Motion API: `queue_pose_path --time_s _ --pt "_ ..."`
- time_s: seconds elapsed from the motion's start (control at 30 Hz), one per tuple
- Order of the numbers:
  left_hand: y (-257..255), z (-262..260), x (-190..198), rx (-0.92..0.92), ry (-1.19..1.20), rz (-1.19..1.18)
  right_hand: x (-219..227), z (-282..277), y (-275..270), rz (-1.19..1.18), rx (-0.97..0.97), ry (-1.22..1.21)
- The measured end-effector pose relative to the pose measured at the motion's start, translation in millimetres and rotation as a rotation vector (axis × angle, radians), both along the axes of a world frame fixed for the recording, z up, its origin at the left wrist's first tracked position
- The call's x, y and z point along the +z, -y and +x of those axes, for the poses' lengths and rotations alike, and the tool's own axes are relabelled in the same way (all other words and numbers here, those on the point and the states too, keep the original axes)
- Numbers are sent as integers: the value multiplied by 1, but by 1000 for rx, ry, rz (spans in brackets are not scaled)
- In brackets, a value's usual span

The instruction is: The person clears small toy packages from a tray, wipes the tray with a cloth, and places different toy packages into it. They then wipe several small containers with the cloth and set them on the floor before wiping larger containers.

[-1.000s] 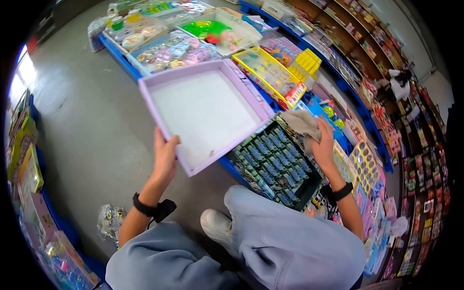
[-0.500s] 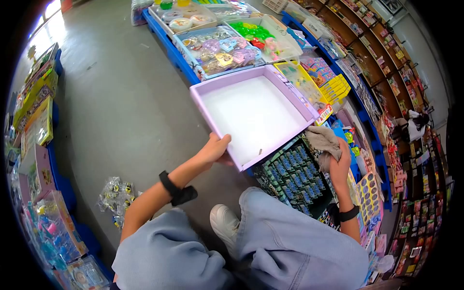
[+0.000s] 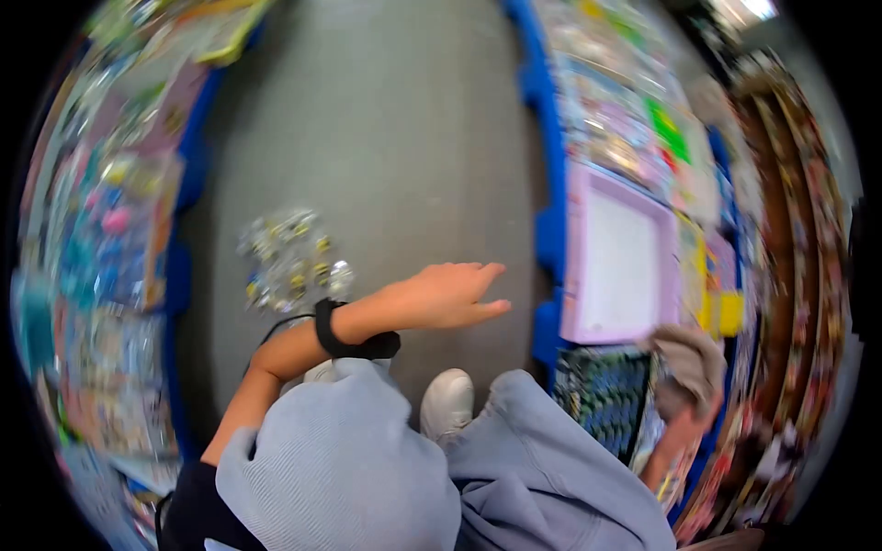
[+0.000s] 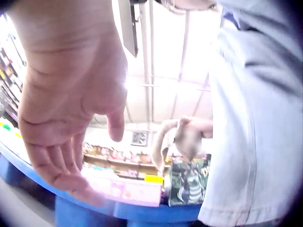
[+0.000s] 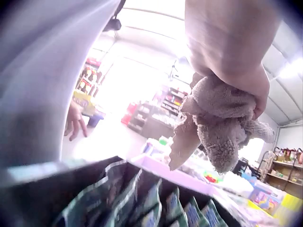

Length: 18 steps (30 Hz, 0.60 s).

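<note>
My left hand (image 3: 447,294) hangs over the grey floor with its fingers extended, holding nothing. In the left wrist view its palm and loosely bent fingers show. To its right, a purple tray (image 3: 577,266) with a white bottom lies on the blue display stand. My right hand (image 3: 684,430) grips a bunched beige-grey cloth (image 5: 220,118), which hangs in folds below the fingers in the right wrist view. Under the cloth stands a dark box (image 3: 597,390) with rows of blue-green packets (image 5: 151,208) in it, right beside the purple tray.
A blue stand (image 3: 548,211) with goods runs along the right of the aisle, another (image 3: 188,248) along the left. Clear bags with yellow bits (image 3: 292,262) lie on the floor. Brown shelves (image 3: 781,230) stand at the far right. My shoe (image 3: 447,401) is on the floor.
My left hand has let go of the purple tray, which now lies on the stand above the dark box. The head view has swung left. My right hand still holds the cloth.
</note>
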<state>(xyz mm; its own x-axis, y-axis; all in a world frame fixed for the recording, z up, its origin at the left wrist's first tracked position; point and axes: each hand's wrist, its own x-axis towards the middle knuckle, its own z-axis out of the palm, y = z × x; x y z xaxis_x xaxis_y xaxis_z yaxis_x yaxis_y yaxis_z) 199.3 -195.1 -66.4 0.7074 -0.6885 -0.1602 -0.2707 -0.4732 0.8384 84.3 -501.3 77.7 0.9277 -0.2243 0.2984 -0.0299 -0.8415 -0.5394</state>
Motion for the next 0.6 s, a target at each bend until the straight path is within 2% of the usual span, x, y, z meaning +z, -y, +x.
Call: queue_pose_path --time_s 0.03,0.07,0.1,0.13,0.23,0.3,0.4,0.53,0.6 --pt "-39 -12 3 79 51 26 16 17 -39 -16 251 52" --pt "-60 -19 17 106 127 46 -2 -15 35 -94 -261 51" --pt "-98 -26 35 233 129 90 -25 -32 77 -75 -447 391" --pt "-141 -43 36 396 108 133 -2 -12 38 -35 -231 84" --pt "-182 -56 23 583 -16 184 -7 -1 16 68 -219 165" --pt "-191 -48 -23 899 307 523 -17 11 6 136 -200 183" --pt "-199 -31 -99 876 177 586 -32 20 -9 210 -186 185" --pt "-160 -11 -126 830 192 561 -44 14 -4 184 -231 237" --pt "-151 -5 -134 747 286 667 -47 12 2 157 -261 270"
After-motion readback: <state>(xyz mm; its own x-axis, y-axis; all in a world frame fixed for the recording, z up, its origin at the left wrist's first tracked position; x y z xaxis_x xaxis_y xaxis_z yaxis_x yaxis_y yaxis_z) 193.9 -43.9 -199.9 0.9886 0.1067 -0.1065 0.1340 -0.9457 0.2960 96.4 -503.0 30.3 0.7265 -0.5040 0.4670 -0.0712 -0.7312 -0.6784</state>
